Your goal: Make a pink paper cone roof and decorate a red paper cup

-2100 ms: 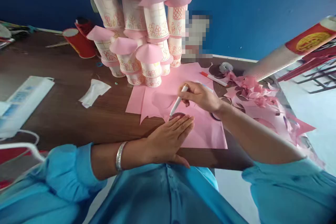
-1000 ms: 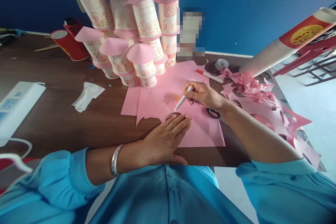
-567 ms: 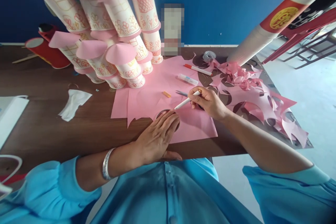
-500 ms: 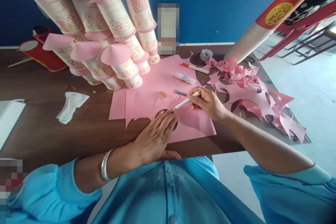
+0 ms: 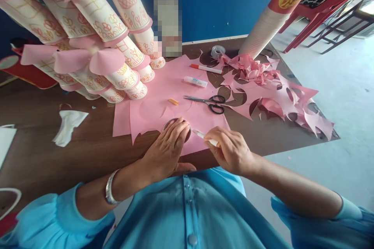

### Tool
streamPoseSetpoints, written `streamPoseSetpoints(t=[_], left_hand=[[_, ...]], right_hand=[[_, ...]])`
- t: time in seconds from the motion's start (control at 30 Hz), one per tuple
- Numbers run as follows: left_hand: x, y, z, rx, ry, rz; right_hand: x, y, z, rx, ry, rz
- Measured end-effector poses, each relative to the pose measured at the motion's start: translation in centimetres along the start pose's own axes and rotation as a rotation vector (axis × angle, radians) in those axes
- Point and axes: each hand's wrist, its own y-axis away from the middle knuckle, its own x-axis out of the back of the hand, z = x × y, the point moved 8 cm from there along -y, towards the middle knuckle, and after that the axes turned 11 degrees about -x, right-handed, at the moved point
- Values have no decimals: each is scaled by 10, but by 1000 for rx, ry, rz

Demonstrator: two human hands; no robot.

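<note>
My left hand (image 5: 166, 148) lies with its fingers stretched over a round, dark-rimmed disc (image 5: 187, 135), pressing it onto a pink paper sheet (image 5: 152, 114). Most of the disc is hidden under the fingers. In my right hand (image 5: 233, 151) is a white marker (image 5: 199, 134), its tip at the paper just right of the disc's edge. Above the hands on the sheet lie scissors (image 5: 208, 101) with black handles and a small orange cap (image 5: 173, 102). Farther back are a white glue stick (image 5: 195, 81) and a white marker with red ends (image 5: 206, 69).
Decorated paper-cup towers (image 5: 112, 27) with pink cone roofs stand at the back left. Pink paper scraps (image 5: 280, 97) spread over the right side, near a tape roll (image 5: 218, 51) and a tall stack of cups (image 5: 260, 33). A crumpled tissue (image 5: 70, 124) lies left.
My right hand has swung with the marker from above right of the disc down to its right side, uncovering the scissors. The left hand stays on the disc. The whole view has shifted.
</note>
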Motion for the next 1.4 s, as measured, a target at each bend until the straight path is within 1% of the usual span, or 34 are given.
streamPoseSetpoints(t=[0.1, 0.27, 0.33, 0.4, 0.5, 0.53, 0.57, 0.63, 0.7, 0.77, 0.8, 0.9, 0.97, 1.07, 1.17, 1.3, 1.33, 1.4], left_hand=[[-1, 1, 1, -11, -44, -4], [-1, 1, 1, 2, -52, -17], [-1, 2, 1, 11, -45, -20], [-2, 2, 1, 15, -40, -29], [-4, 2, -1, 45, -21, -50], [-4, 1, -1, 61, -15, -50], [-3, 1, -2, 73, -11, -44], [1, -2, 0, 76, -6, -22], [4, -4, 2, 62, -4, -6], [5, -4, 3, 53, -5, 8], [5, -4, 3, 56, -5, 18], [1, -2, 0, 82, -2, 30], [-3, -1, -1, 98, -9, 17], [-5, 0, 0, 94, -36, 8], [0, -1, 0, 77, -41, 17], [17, -5, -9, 78, 47, -15], [23, -6, -12, 80, 84, -29], [35, -10, -25, 129, 106, -61]], right_hand=[[-3, 11, -19, 80, 41, 21], [-9, 15, -36, 119, 61, -15], [-7, 15, -40, 120, 30, -20], [3, 13, -41, 96, -54, 1], [28, 8, -33, 45, -157, 70], [35, 6, -27, 9, -133, 103], [44, 3, -21, -14, -101, 164], [51, -1, -13, 3, -32, 237], [43, -5, -10, 53, 74, 235], [24, -3, -16, 214, 169, 212], [13, -1, -18, 263, 203, 194], [-17, 5, -19, 298, 279, 100], [-29, 11, -20, 328, 308, 58], [-36, 17, -22, 359, 320, 42], [-39, 17, -22, 355, 322, 27], [-39, 16, -25, 345, 332, 22], [-38, 15, -26, 345, 333, 29], [-36, 15, -29, 350, 329, 49]])
